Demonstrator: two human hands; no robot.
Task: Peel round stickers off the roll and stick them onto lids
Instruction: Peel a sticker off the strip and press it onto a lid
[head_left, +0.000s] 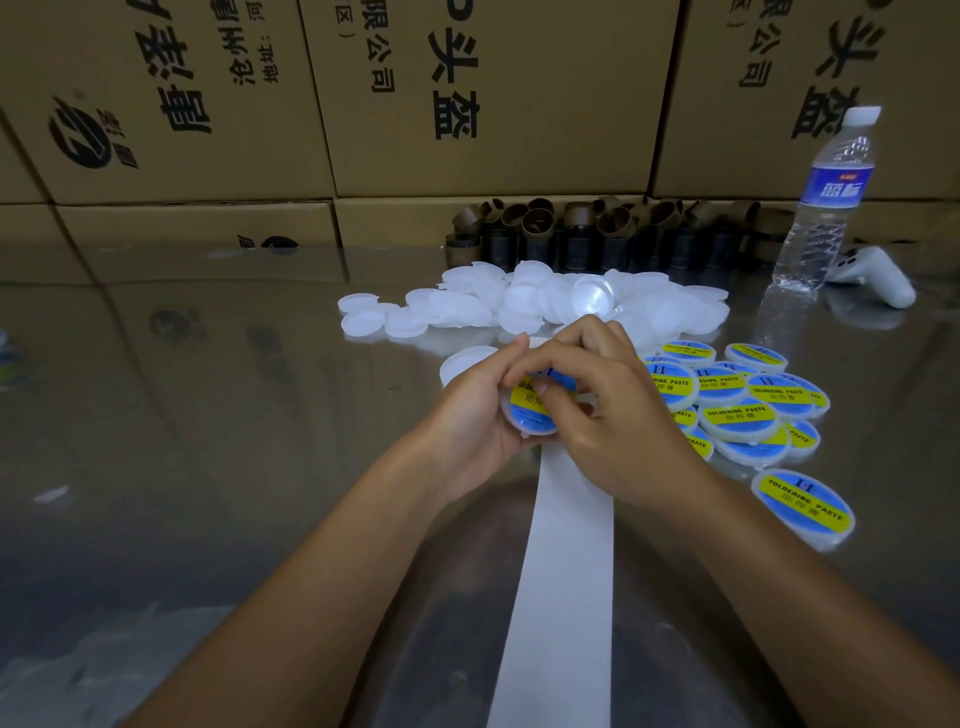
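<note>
Fingers (537, 366) of the right hand (618, 415) curl down onto a round sticker (523, 404), with the thumb pressed on its face. The left hand (480, 410) grips the white lid (536, 430) beneath it from the left, thumb hooked over the top edge. The lid is held just above the table (208, 415), over a white backing strip (566, 545) that runs toward the camera.

The sticker is blue with a yellow band. Only "SOLDE" and some Chinese characters show between the fingers.

Right of the hands lies a heap of labelled lids (737, 402), each reading "SOLDERING PASTE" in black on yellow with Chinese characters below. One more labelled lid (802, 506) lies apart, nearer the camera.

Behind the hands is a pile of plain lids (545, 301), and behind that a cluster of brown cardboard cores (597, 228).

A water bottle (826, 208) with a blue label stands at the right, its white characters too blurred to read. A white controller (878, 275) lies just beside it.

Stacked cartons (467, 93) at the back carry large black Chinese print, including "头盔" and "限公司".
</note>
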